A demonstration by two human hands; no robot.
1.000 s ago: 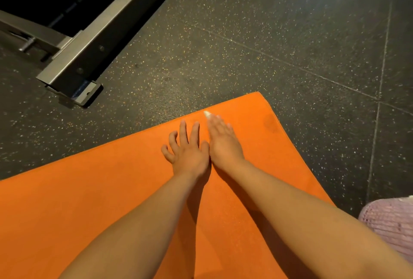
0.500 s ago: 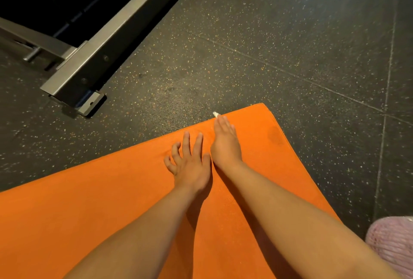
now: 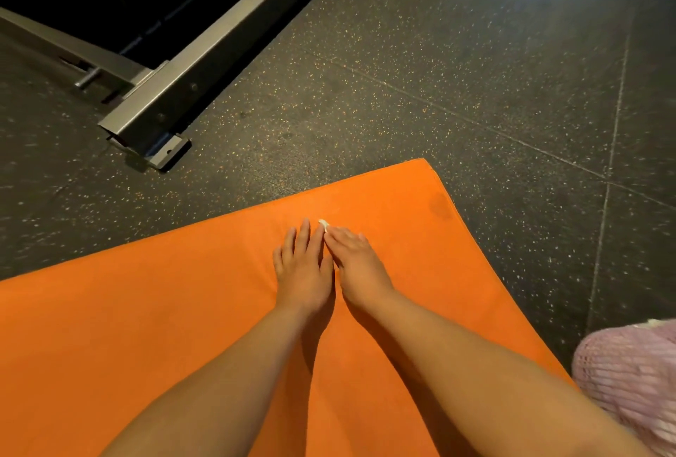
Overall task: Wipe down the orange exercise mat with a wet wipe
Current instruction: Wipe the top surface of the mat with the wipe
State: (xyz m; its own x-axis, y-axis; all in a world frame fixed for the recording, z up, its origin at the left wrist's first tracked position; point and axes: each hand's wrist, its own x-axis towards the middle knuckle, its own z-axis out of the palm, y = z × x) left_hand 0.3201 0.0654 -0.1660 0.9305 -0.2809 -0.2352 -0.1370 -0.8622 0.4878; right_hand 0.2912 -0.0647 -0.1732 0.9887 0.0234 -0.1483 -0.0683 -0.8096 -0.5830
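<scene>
The orange mat (image 3: pixel 183 310) lies on the dark speckled floor (image 3: pixel 475 90), near a metal frame (image 3: pixel 175 90). The left hand (image 3: pixel 303 273) rests flat on it, fingers spread. Beside it, touching, the right hand (image 3: pixel 356 266) presses flat on a wipe (image 3: pixel 323 224); only a white corner peeks past its fingertips.

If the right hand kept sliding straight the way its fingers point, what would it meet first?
The right hand points up-left across the orange mat; it would likely cross the mat's far edge onto the speckled floor.
</scene>
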